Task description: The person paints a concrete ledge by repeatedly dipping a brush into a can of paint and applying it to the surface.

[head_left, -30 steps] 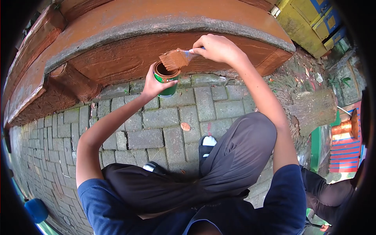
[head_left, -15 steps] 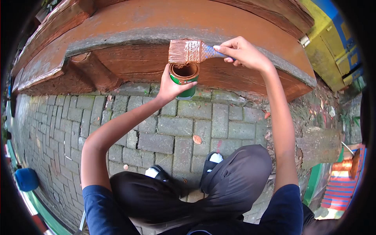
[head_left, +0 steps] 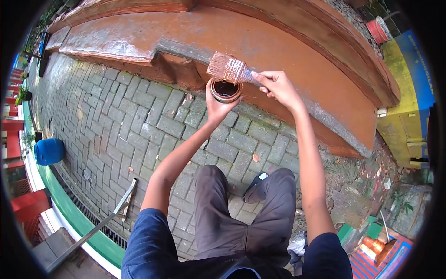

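My left hand (head_left: 217, 105) is wrapped round a paint can (head_left: 226, 97), whose open top shows a brown-smeared rim and a dark inside. In my right hand (head_left: 275, 85) is a wide paintbrush (head_left: 228, 67), gripped by its blue patterned handle. Its bristles point left and are coated with reddish-brown paint, as is the ferrule. The brush lies over the far side of the can's mouth in this view. Just beyond both hands runs the orange-brown bench (head_left: 260, 58), with a bare grey strip (head_left: 183, 50) along its front edge.
Grey paving blocks (head_left: 153, 116) cover the ground under my legs. A blue barrel (head_left: 49, 151) stands at the left, near a green kerb (head_left: 69, 204) and a metal bar (head_left: 100, 225). To the right are a yellow and blue structure (head_left: 406, 88) and a red-and-blue striped surface (head_left: 381, 260).
My view has swung, bringing more of the bench and the left side into sight. The can's mouth now faces me more directly, and the brush slants down to the right over it.
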Demonstrator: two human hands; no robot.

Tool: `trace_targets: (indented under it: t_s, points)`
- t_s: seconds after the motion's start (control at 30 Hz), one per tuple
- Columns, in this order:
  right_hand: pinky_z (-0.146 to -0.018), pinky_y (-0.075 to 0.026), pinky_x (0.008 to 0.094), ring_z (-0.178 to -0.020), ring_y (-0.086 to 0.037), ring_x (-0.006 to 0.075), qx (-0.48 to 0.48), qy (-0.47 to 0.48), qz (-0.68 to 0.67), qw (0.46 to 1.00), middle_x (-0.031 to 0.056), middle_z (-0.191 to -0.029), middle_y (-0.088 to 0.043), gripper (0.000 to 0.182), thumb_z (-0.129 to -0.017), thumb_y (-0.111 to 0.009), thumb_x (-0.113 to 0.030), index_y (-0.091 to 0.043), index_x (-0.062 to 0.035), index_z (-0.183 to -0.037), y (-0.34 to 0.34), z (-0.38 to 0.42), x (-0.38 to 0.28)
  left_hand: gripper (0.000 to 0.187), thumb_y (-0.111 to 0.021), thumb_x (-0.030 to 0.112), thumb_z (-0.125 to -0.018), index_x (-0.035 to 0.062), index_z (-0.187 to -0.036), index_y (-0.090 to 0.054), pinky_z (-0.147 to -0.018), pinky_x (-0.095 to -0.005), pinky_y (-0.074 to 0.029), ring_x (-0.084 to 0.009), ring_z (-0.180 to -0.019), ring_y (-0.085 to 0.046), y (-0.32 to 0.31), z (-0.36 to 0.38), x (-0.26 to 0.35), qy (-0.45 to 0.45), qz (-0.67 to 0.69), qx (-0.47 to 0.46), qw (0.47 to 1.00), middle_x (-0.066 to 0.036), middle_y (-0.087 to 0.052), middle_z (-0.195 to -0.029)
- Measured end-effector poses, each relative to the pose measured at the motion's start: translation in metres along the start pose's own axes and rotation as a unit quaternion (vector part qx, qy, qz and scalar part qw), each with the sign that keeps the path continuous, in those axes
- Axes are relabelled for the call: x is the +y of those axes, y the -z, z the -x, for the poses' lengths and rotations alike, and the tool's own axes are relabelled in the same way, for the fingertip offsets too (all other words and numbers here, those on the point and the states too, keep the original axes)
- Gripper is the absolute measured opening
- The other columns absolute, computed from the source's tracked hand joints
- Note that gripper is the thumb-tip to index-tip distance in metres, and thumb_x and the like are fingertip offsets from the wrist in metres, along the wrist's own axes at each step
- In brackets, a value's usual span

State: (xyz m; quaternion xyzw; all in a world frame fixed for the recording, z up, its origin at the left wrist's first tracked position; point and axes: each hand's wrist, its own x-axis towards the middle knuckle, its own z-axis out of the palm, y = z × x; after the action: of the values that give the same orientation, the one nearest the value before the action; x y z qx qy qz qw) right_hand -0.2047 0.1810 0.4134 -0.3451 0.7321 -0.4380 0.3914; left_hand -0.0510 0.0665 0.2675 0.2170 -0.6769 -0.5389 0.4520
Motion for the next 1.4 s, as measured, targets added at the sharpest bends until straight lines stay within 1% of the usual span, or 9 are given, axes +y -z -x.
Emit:
trace_targets:
  t_s: [0.33,0.5,0.67,0.9,1.0,1.07,1.17,1.27,1.4]
  points:
    - [-0.049,-0.039,0.0203,-0.054,-0.048,0.003,0.027,-0.035,-0.093,0.995,-0.0037,-0.065,-0.057,0.03,-0.092,-0.067,-0.03,-0.071,-0.0003,-0.097,-0.104,-0.11,-0.126,0.106,-0.094,0.02,-0.056,-0.0007,-0.139,-0.03,-0.106,-0.0403,-0.04,-0.0257,-0.121,-0.053,0.168,-0.045,0.125,0.054,-0.028,0.02,0.998,-0.015,-0.053,-0.129]
    - [-0.052,-0.043,0.027,-0.053,-0.054,0.0072,0.049,-0.061,-0.03,0.996,0.0004,-0.062,-0.061,0.026,-0.089,-0.067,-0.028,-0.072,-0.0022,-0.091,-0.146,-0.2,-0.116,0.111,-0.095,0.021,-0.052,-0.0004,-0.139,-0.03,-0.106,-0.0408,-0.04,-0.0271,-0.122,-0.052,0.25,-0.062,0.182,0.075,-0.082,0.026,0.993,-0.016,-0.051,-0.131]
    - [-0.049,-0.04,0.0256,-0.051,-0.05,0.0066,0.071,-0.092,0.015,0.993,-0.0007,-0.061,-0.058,0.027,-0.09,-0.068,-0.028,-0.072,-0.0017,-0.092,-0.195,-0.274,-0.081,0.116,-0.094,0.024,-0.049,0.0001,-0.141,-0.028,-0.109,-0.0433,-0.037,-0.0288,-0.124,-0.05,0.331,-0.085,0.231,0.16,-0.188,0.077,0.966,-0.017,-0.048,-0.133]
    - [-0.053,-0.043,0.0295,-0.054,-0.053,0.0095,0.078,-0.168,0.084,0.979,0.0002,-0.061,-0.058,0.031,-0.088,-0.069,-0.035,-0.072,-0.0043,-0.09,-0.244,-0.355,-0.078,0.12,-0.093,0.033,-0.053,0.0006,-0.144,-0.023,-0.11,-0.0494,-0.036,-0.0354,-0.13,-0.045,0.449,-0.136,0.223,0.162,-0.336,0.097,0.923,-0.023,-0.039,-0.143]
    - [-0.062,-0.047,0.036,-0.064,-0.063,0.0193,0.1,-0.194,0.138,0.966,0.006,-0.069,-0.066,0.031,-0.088,-0.067,-0.038,-0.073,-0.0082,-0.093,-0.26,-0.375,-0.09,0.118,-0.092,0.03,-0.055,0.0003,-0.145,-0.023,-0.11,-0.0474,-0.037,-0.0337,-0.129,-0.046,0.475,-0.167,0.209,0.166,-0.337,0.108,0.92,-0.022,-0.04,-0.143]
    - [-0.075,-0.051,0.0426,-0.084,-0.068,0.0308,0.117,-0.249,0.244,0.93,0.0131,-0.088,-0.072,0.031,-0.088,-0.066,-0.04,-0.073,-0.012,-0.099,-0.271,-0.383,-0.1,0.118,-0.092,0.029,-0.055,0.0002,-0.145,-0.022,-0.11,-0.047,-0.037,-0.0332,-0.129,-0.046,0.494,-0.179,0.194,0.17,-0.347,0.098,0.917,-0.021,-0.04,-0.143]
    - [-0.085,-0.051,0.045,-0.099,-0.066,0.0355,0.148,-0.289,0.284,0.902,0.017,-0.103,-0.07,0.033,-0.087,-0.066,-0.041,-0.073,-0.0131,-0.103,-0.281,-0.388,-0.103,0.116,-0.092,0.025,-0.052,-0.0005,-0.144,-0.026,-0.11,-0.0462,-0.037,-0.0318,-0.128,-0.047,0.508,-0.201,0.17,0.153,-0.342,0.089,0.923,-0.019,-0.042,-0.141]
    - [-0.09,-0.051,0.0426,-0.106,-0.065,0.0308,0.141,-0.337,0.297,0.882,0.014,-0.11,-0.069,0.036,-0.086,-0.068,-0.043,-0.073,-0.0126,-0.105,-0.286,-0.389,-0.103,0.115,-0.092,0.024,-0.05,-0.0008,-0.143,-0.03,-0.11,-0.045,-0.037,-0.0304,-0.127,-0.047,0.522,-0.216,0.154,0.165,-0.308,0.071,0.934,-0.017,-0.044,-0.139]
    - [-0.091,-0.05,0.0454,-0.106,-0.064,0.0342,0.16,-0.375,0.298,0.863,0.0154,-0.111,-0.069,0.032,-0.087,-0.068,-0.038,-0.073,-0.0126,-0.106,-0.288,-0.396,-0.111,0.114,-0.093,0.027,-0.052,0.0,-0.143,-0.028,-0.11,-0.0449,-0.037,-0.031,-0.128,-0.046,0.537,-0.235,0.142,0.175,-0.273,0.027,0.946,-0.019,-0.042,-0.14]
